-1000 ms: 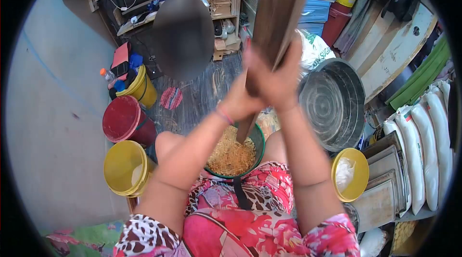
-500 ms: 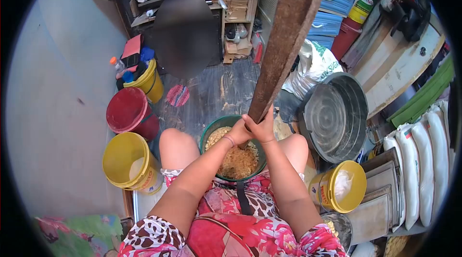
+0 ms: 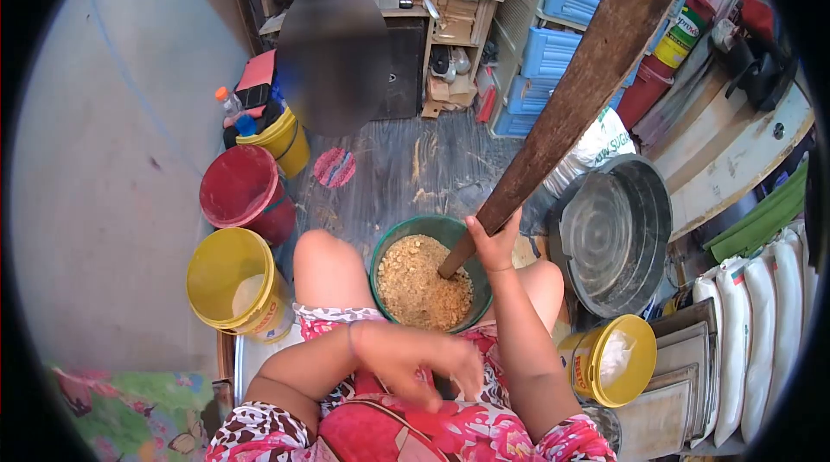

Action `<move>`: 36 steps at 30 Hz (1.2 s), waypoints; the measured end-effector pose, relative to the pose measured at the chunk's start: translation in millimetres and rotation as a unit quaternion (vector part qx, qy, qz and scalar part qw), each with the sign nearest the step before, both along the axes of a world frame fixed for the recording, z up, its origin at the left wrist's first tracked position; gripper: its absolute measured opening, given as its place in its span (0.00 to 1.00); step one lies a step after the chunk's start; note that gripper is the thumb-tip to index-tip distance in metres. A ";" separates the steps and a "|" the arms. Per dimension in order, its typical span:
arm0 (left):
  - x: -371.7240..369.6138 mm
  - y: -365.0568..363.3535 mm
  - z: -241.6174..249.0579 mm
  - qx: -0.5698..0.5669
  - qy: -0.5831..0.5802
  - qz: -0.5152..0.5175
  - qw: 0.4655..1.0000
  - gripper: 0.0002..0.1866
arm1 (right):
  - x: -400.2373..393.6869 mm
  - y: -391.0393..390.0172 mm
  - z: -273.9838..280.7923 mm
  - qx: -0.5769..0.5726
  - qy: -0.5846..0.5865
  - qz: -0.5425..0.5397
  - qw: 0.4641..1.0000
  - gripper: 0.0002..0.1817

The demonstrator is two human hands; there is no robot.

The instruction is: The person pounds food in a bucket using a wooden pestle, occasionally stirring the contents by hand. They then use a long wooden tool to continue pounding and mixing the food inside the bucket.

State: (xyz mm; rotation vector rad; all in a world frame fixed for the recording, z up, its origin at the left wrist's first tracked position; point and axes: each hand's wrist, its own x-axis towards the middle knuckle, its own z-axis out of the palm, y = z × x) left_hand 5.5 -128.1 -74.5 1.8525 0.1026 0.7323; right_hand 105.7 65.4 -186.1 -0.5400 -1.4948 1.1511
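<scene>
A long dark wooden beam (image 3: 579,86) leans up to the right, its narrow lower end standing in crumbly tan material (image 3: 419,285) inside a green tub (image 3: 385,246) between the knees. My right hand (image 3: 496,242) is wrapped round the beam just above the tub's right rim. My left hand (image 3: 424,363) is off the beam, in front of the belly and below the tub, with its fingers apart and slightly blurred; nothing shows in it.
Yellow buckets (image 3: 197,276) and a red bucket (image 3: 216,181) stand on the left. On the right are a black basin (image 3: 657,203), another yellow bucket (image 3: 641,375), stacked trays (image 3: 661,410) and filled white sacks (image 3: 733,332). A round pink mat (image 3: 335,167) lies ahead.
My left hand has let go of the beam and moved down toward the belly. The beam tilts further right, still in my right hand, and more of the tub's contents shows.
</scene>
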 end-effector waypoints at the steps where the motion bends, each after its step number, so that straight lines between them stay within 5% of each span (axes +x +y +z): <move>1: 4.9 -9.1 13.5 -0.007 -0.041 -0.098 0.994 0.18 | 0.0 2.0 -2.0 0.005 -0.003 -0.001 1.000 0.39; 4: 19.5 -23.1 32.9 0.031 -0.122 -0.151 0.980 0.14 | -0.1 3.5 -6.0 0.009 -0.006 -0.007 1.000 0.39; 7: 30.5 -21.4 39.6 0.057 -0.206 -0.221 0.952 0.22 | -1.1 6.9 -8.4 0.013 -0.002 -0.004 1.000 0.39; 14: 25.6 -19.7 29.8 0.062 -0.178 -0.214 0.959 0.19 | -0.2 7.9 -11.9 0.030 -0.002 0.012 0.999 0.41; 16: 15.4 -18.9 33.4 0.101 -0.079 -0.092 0.987 0.10 | -1.6 5.2 -11.4 0.012 0.006 0.019 1.000 0.41; 19: 12.4 -17.1 44.6 0.089 -0.160 0.019 0.983 0.07 | -0.7 5.8 -13.2 -0.002 0.009 0.023 1.000 0.42; 22: 10.3 -28.4 47.3 0.117 -0.117 0.027 0.986 0.17 | -0.7 4.2 -11.3 0.001 0.003 0.023 1.000 0.43; 26: 12.5 -33.7 38.6 0.106 -0.181 0.057 0.976 0.08 | -0.8 5.8 -13.3 0.008 -0.003 0.017 1.000 0.44; 28: 5.0 -36.8 37.3 -0.042 -0.104 0.142 0.983 0.11 | -1.0 6.8 -15.9 0.009 -0.001 0.015 1.000 0.44; 31: 7.2 -38.1 38.8 -0.065 -0.126 0.214 0.966 0.13 | 0.3 7.7 -15.7 0.005 -0.002 0.012 1.000 0.44; 33: 10.8 -34.1 35.6 -0.057 -0.130 0.163 0.976 0.14 | -1.5 6.6 -13.6 -0.003 -0.005 0.011 1.000 0.44; 36: 20.9 -30.7 25.5 -0.048 -0.146 0.055 0.987 0.15 | -2.9 6.1 -7.7 0.066 0.015 -0.028 0.997 0.30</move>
